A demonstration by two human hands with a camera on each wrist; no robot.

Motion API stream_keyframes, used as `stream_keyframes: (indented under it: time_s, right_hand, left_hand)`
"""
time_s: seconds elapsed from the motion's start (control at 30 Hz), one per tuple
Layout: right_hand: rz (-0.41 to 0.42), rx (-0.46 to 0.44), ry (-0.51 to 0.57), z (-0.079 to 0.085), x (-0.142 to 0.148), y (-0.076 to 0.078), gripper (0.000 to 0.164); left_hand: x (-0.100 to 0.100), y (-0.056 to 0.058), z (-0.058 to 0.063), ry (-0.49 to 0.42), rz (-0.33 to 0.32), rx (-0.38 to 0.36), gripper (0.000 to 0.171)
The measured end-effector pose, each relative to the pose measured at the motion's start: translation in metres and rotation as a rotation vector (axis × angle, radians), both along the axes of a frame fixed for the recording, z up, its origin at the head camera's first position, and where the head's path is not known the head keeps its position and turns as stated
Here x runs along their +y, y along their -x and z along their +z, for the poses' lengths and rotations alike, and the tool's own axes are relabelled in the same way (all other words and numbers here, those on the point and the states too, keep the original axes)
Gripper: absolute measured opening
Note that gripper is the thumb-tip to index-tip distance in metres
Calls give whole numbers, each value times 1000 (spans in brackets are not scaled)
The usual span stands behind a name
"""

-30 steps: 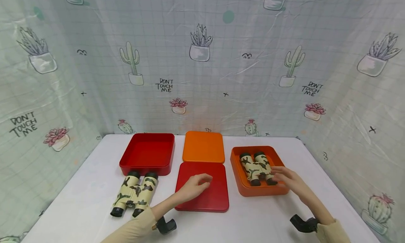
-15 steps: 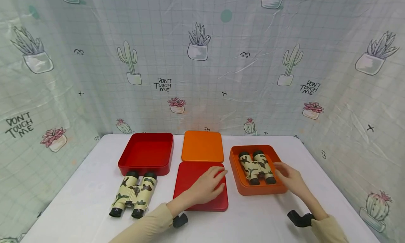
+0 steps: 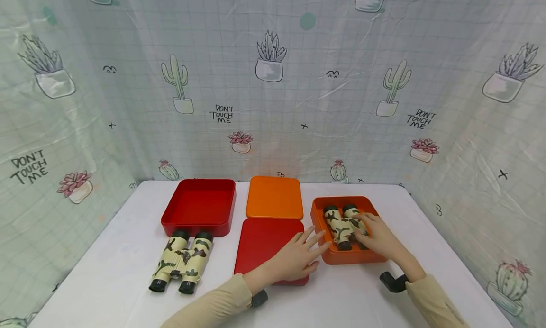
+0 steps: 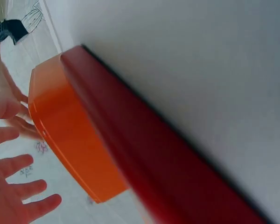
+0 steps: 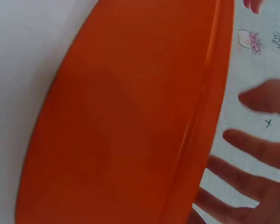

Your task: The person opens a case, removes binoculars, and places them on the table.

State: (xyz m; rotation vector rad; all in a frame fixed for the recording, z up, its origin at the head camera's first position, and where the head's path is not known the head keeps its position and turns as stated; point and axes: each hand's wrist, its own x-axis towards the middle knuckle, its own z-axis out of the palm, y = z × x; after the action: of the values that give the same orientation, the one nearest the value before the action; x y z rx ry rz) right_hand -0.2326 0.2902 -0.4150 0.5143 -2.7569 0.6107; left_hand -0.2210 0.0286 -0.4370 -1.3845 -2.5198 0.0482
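A pair of camouflage binoculars (image 3: pixel 340 227) lies inside the orange box (image 3: pixel 353 258) at the right. My right hand (image 3: pixel 381 238) reaches over the box's right side, fingers extended above the right barrel and partly covering it; contact cannot be made out. My left hand (image 3: pixel 294 259) is spread over the right part of the red lid (image 3: pixel 264 242), fingertips close to the orange box's front left corner. In the left wrist view the fingers stand apart with nothing between them. The right wrist view shows spread fingers beside the orange wall (image 5: pixel 116 116).
A second pair of camouflage binoculars (image 3: pixel 168 261) lies on the white table (image 3: pixel 106 271) at the left, in front of a red box (image 3: pixel 200 202) with nothing inside. An orange lid (image 3: pixel 274 197) lies behind the red lid. Patterned curtains (image 3: pixel 298 105) enclose the table.
My left hand has moved right across the red lid toward the orange box, its fingers spreading. My right hand drew back slightly, then moved left over the binoculars. The boxes have stayed put.
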Motion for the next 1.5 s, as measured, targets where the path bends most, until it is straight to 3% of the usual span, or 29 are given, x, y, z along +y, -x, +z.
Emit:
stream_keyframes:
  time_s: [0.43, 0.57, 0.7, 1.5]
  right_hand:
    - [-9, -22, -195, -9, -14, 19, 60]
    - [-2, -28, -223, -13, -17, 22, 64]
    - [-1, -73, -241, -17, -19, 25, 67]
    - [-59, -75, -263, -29, -30, 34, 76]
  left_hand:
    - [5, -2, -6, 101, -8, -33, 58]
    - [4, -3, -8, 107, -4, 6, 58]
    - [7, -3, -9, 101, 9, 43, 59]
    - [5, -7, -6, 82, 41, -85, 67]
